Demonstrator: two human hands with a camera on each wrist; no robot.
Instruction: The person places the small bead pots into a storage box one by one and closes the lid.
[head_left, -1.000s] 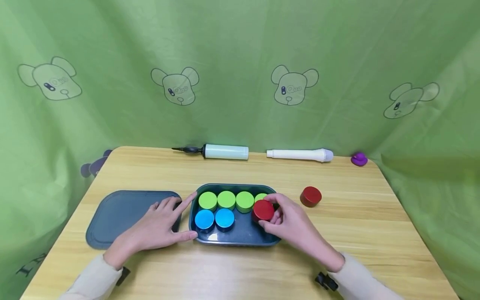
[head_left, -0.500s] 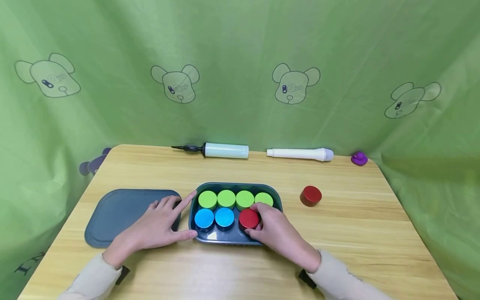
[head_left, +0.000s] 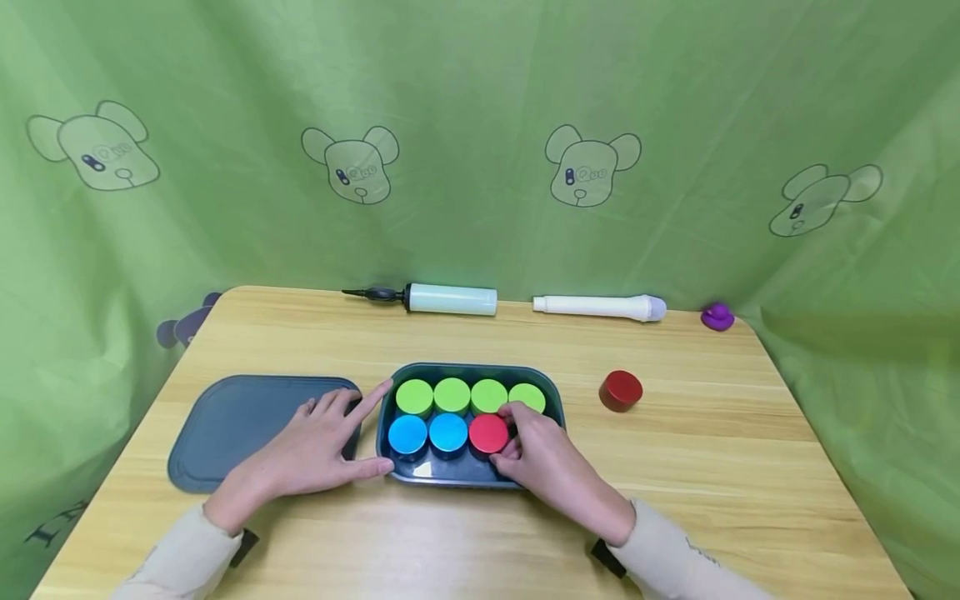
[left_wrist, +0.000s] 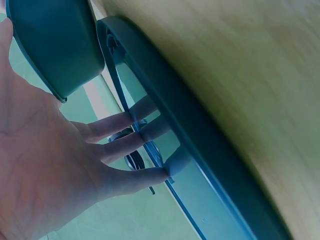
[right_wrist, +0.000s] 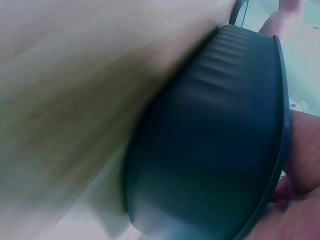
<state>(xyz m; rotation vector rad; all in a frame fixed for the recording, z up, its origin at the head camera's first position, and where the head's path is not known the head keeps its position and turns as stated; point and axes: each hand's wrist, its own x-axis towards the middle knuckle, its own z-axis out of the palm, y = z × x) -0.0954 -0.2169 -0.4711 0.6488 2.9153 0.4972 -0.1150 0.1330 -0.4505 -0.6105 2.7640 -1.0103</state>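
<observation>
A dark blue-grey box (head_left: 457, 477) holds several short cylinders. A back row of lime-green cylinders (head_left: 452, 396) stands behind two blue cylinders (head_left: 408, 435). Beside the blue pair is a red cylinder (head_left: 488, 433); my right hand (head_left: 551, 458) holds it between thumb and fingers at its right side. My left hand (head_left: 315, 442) spreads its index finger and thumb against the box's left wall, the other fingertips touching the flat dark lid (head_left: 232, 429). In the left wrist view those fingers reach the lid's rim (left_wrist: 165, 115). The right wrist view shows mostly the box's outer wall (right_wrist: 205, 135).
Another red cylinder (head_left: 621, 391) stands on the wooden table (head_left: 420, 550) right of the box. Along the back edge lie a hand pump (head_left: 450, 299), a white microphone-shaped object (head_left: 596, 307) and a small purple duck-like figure (head_left: 717, 317). A green curtain (head_left: 465, 100) hangs behind.
My right hand has carried the red cylinder left and down, from above the box's right end to a spot beside the blue cylinders. My left hand stays at the box's left side.
</observation>
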